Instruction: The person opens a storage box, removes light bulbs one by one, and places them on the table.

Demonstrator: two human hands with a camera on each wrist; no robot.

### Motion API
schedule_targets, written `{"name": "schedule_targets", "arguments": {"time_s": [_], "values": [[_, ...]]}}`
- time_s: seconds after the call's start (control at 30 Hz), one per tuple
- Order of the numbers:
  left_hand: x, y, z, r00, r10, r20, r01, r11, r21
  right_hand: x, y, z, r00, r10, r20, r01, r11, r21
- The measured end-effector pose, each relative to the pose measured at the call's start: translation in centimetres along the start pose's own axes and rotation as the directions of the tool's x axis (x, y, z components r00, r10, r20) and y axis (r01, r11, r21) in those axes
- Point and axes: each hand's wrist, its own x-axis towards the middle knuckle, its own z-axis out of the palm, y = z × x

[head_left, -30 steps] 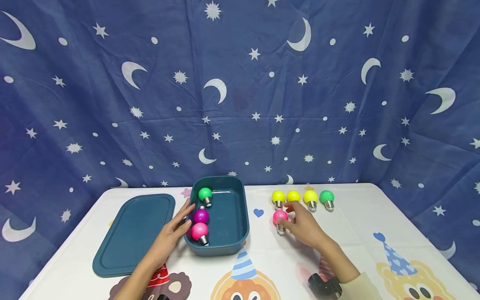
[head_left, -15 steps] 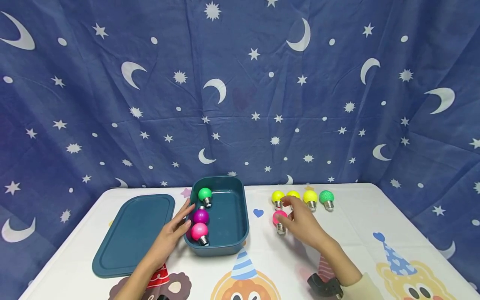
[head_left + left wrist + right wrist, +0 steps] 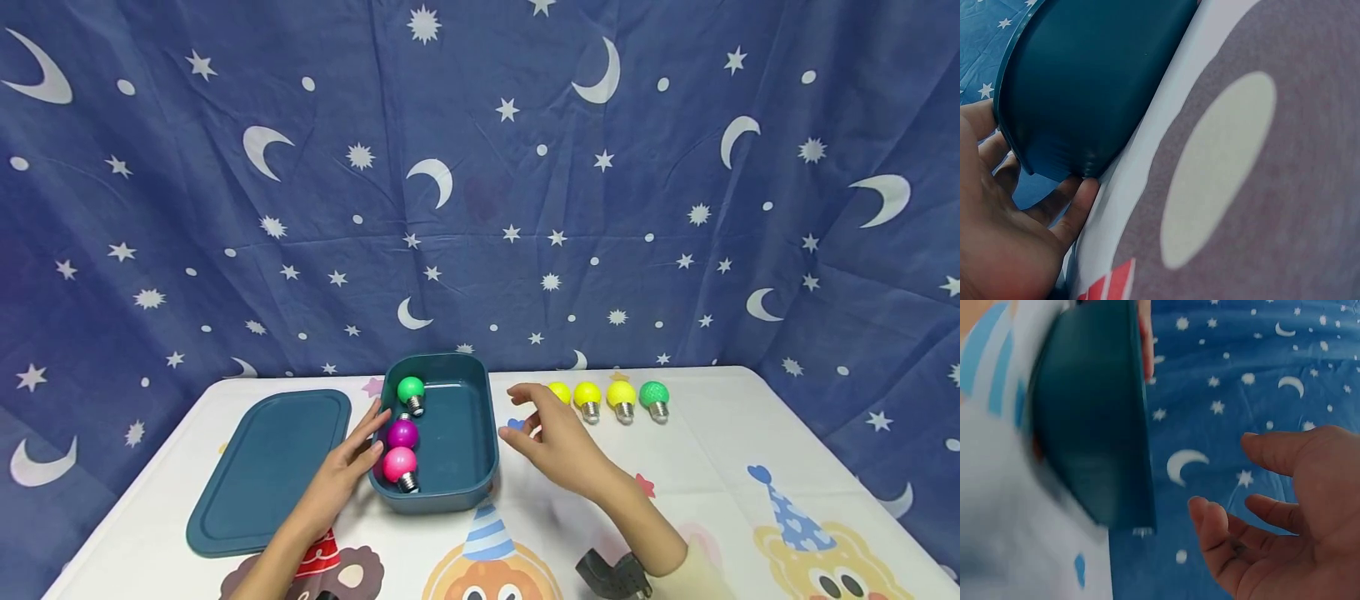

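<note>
My left hand (image 3: 345,462) rests at the left side of a dark teal box (image 3: 457,501), fingertips at its rim. In the left wrist view, the fingers (image 3: 1074,212) lie against the box's outer wall. Inside the box are a green bulb (image 3: 410,388), a purple bulb (image 3: 402,434) and a pink bulb (image 3: 400,464). My right hand (image 3: 558,442) hovers just right of the box, fingers loosely curved. The right wrist view shows that hand (image 3: 1285,525) with nothing between thumb and fingers. The hand covers the spot where another pink bulb lay; that bulb is hidden.
Along the back right of the table lie several bulbs: yellow bulbs (image 3: 621,394) and a textured green bulb (image 3: 654,394). A flat teal lid (image 3: 270,471) lies left of the box. A starry blue curtain (image 3: 480,183) hangs behind the table.
My right hand has moved left from beside the pink bulb toward the box, and that bulb has gone from sight. The left hand and box stay in place.
</note>
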Motion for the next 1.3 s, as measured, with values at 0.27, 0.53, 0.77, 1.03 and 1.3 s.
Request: {"name": "schedule_targets", "arguments": {"time_s": [0.27, 0.53, 0.77, 1.03, 1.3], "values": [[0.0, 0.0, -0.1, 1.000, 0.001, 0.002, -0.001, 1.000, 0.001, 1.4, -2.7, 2.5, 0.991, -0.073, 0.116, 0.065, 0.995, 0.073], [0.1, 0.1, 0.0, 1.000, -0.002, 0.014, 0.002, 1.000, 0.006, 2.4, -3.3, 5.7, 0.974, -0.105, 0.199, 0.087, 0.991, 0.099], [0.0, 0.1, 0.0, 1.000, 0.009, 0.025, -0.009, 1.000, -0.001, 3.2, -3.9, 8.0, 0.963, -0.089, 0.254, 0.067, 0.993, 0.096], [0.1, 0.1, 0.1, 1.000, 0.014, 0.016, -0.013, 1.000, -0.016, 4.0, -4.3, 9.3, 0.959, -0.105, 0.263, 0.089, 0.993, 0.074], [0.0, 0.2, 0.0, 1.000, 0.016, 0.017, -0.016, 1.000, -0.007, 4.5, -4.3, 10.3, 0.961, -0.070, 0.268, 0.069, 0.998, 0.015]]}}
